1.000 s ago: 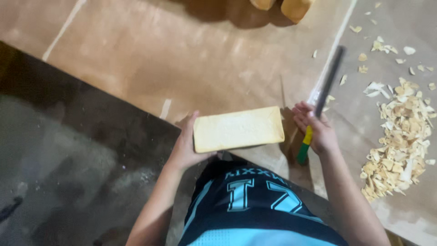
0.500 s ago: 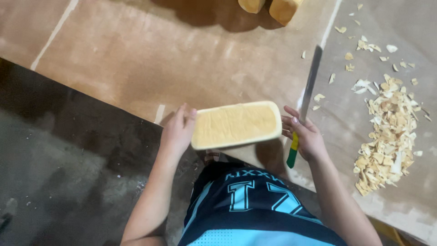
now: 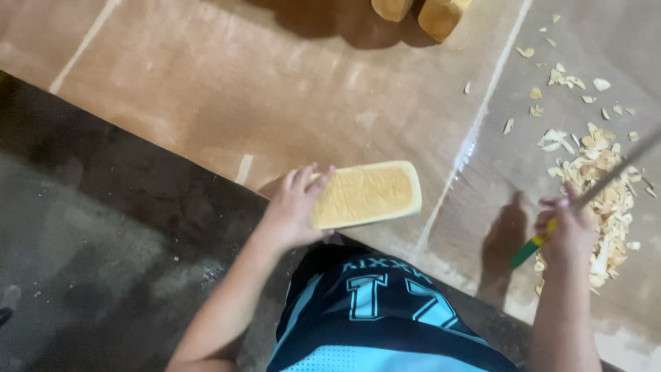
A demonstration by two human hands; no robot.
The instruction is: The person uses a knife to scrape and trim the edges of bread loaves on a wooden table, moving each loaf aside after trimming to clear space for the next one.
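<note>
Left hand (image 3: 292,210) closed in a firm grip on the near end of the pale wood block (image 3: 365,195), fingers over the top edge, thumb hidden beneath. Block held flat-face up and raised above the floor, just ahead of the dark-and-teal shorts (image 3: 375,313) — probably to present a face or edge for cutting. Right hand (image 3: 568,231) clamped on the green-and-yellow handle (image 3: 531,249) of a long blade (image 3: 616,172), well to the right of the block, blade blurred and angled up and away. Just beyond that hand, right of the block, a heap of wood shavings (image 3: 599,193) — loose chips scattered further off. Far past the block, two more wood pieces (image 3: 420,10) at the top edge. Under it all, tan sheet flooring (image 3: 275,89) with pale seams; left of the block, a darker, rough concrete patch (image 3: 89,248). No worktop in sight.
</note>
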